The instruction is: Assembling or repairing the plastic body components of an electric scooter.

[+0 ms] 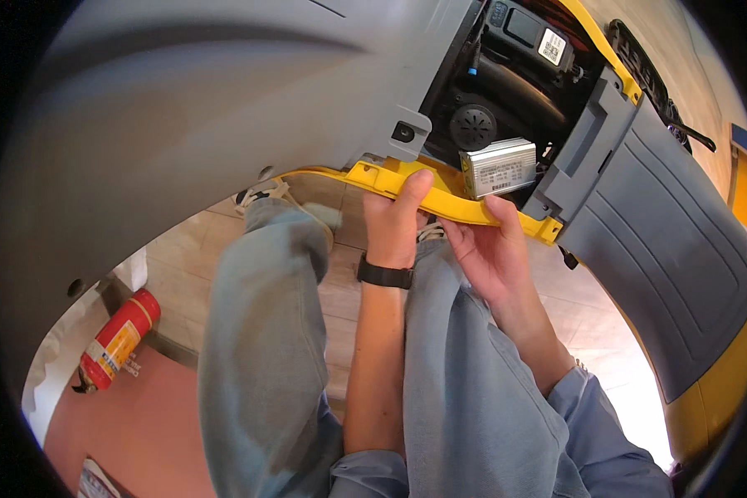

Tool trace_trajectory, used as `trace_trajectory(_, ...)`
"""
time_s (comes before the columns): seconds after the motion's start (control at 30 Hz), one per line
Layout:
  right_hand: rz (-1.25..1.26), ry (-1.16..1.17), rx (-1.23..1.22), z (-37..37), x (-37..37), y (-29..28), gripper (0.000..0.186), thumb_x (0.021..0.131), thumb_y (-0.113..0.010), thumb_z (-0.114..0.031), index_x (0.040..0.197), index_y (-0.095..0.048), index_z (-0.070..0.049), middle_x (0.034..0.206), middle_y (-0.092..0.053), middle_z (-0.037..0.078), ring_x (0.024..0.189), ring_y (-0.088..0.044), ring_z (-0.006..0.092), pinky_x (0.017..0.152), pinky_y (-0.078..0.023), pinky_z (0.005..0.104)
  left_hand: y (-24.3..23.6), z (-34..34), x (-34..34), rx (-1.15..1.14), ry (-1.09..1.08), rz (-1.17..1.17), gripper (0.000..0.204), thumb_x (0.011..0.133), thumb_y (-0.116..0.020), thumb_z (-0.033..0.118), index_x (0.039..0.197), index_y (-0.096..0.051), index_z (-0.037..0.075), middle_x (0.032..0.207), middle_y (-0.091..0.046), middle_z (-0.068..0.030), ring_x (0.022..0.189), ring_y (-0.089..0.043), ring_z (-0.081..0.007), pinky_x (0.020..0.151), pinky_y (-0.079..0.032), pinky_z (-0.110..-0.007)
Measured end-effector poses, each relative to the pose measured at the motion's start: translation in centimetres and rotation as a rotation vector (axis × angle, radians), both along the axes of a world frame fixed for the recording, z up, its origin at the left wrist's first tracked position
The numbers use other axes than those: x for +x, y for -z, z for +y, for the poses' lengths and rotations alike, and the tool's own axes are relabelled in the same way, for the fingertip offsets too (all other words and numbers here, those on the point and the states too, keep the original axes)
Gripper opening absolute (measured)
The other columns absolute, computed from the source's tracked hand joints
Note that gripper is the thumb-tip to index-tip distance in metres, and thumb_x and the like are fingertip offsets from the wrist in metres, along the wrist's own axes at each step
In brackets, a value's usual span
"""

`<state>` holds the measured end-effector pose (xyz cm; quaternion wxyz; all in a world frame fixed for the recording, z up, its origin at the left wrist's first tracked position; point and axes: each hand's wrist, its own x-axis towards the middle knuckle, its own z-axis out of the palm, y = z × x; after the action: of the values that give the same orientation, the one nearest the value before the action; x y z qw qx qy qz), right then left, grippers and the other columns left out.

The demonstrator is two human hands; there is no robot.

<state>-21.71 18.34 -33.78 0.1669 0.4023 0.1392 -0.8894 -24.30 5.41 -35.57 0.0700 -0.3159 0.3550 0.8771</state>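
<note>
While the yellow trim (pixel 458 207) looks light but bendy, best held near both ends, left hand (pixel 393 226) and right hand (pixel 494 261) pinch its edge.

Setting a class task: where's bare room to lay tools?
Bare: pink surface between fire extinguisher and left trouser leg; grooved panel right of compartment. Crowded: the compartment, and yellow strip held by left hand and right hand.

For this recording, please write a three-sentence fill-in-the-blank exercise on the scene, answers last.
1. The left hand and right hand hold a strip coloured ____.
2. The hand nearer the black band is the ____ one.
3. The extinguisher has a body coloured ____.

Missing words: yellow; left; red.
</note>
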Motion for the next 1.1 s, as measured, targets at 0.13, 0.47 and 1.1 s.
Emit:
trace_trajectory(0.13, 0.007, -0.012, 0.026, -0.2, -0.2, -0.5, 0.035, 0.085, -0.062, -0.014, 0.117, -0.051, -0.002, 0.120, -0.056, 0.012, 0.112, -0.055, 0.0237, 0.102, -0.045, 0.0379, 0.5, -0.7, 0.4, -0.080, 0.145, -0.033, 0.029, 0.082, -0.064, 0.016, 0.107, -0.052, 0.006, 0.094, -0.059, -0.0051, 0.073, -0.058, -0.0104, 0.056, -0.045, -0.021)
trace_trajectory(0.47, 0.128, -0.022, -0.022, -0.1, 1.2, 2.2, 0.043, 0.083, -0.062, -0.008, 0.123, -0.047, -0.002, 0.123, -0.055, 0.012, 0.118, -0.051, 0.0249, 0.108, -0.038, 0.0406, 4.2, -1.8, 1.0, 0.122, 0.182, 0.020, 0.041, 0.077, -0.064, 0.016, 0.115, -0.054, 0.008, 0.101, -0.063, -0.0041, 0.092, -0.062, -0.0189, 0.081, -0.051, -0.033)
trace_trajectory(1.1, 0.062, -0.028, 0.148, -1.0, 0.8, 0.9, 0.032, 0.086, -0.059, -0.008, 0.116, -0.052, -0.001, 0.116, -0.058, 0.012, 0.110, -0.057, 0.0243, 0.099, -0.046, 0.0395, 5.1, -1.6, 1.1, 0.245, 0.109, -0.040, 0.042, 0.076, -0.063, 0.019, 0.114, -0.054, 0.004, 0.108, -0.061, -0.0093, 0.102, -0.060, -0.0241, 0.091, -0.049, -0.040)
